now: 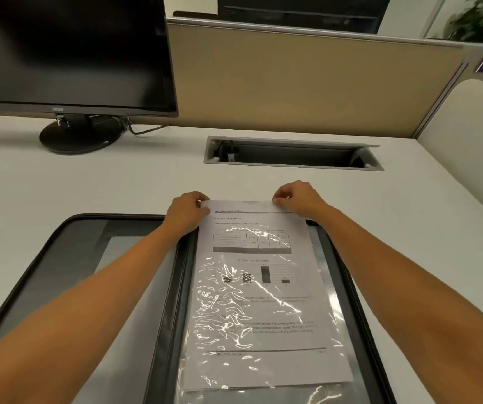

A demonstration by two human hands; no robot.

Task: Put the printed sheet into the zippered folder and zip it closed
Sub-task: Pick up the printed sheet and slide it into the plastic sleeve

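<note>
A person's two bare arms are reaching forward over a white desk (118,176). An open black zippered folder (68,237) is lying flat on the desk, spread like a book. The printed sheet (260,301), showing a table, a bar chart and text, is sitting mostly inside a shiny clear plastic sleeve (330,290) on the folder's right half, with its top edge sticking out past the folder's far rim. The left hand (186,209) is pinching the sheet's top left corner, fingers closed on the paper. The right hand (298,198) is pinching the top right corner the same way. A dark monitor (68,51) is standing at the far left, beside a beige partition (292,83).
</note>
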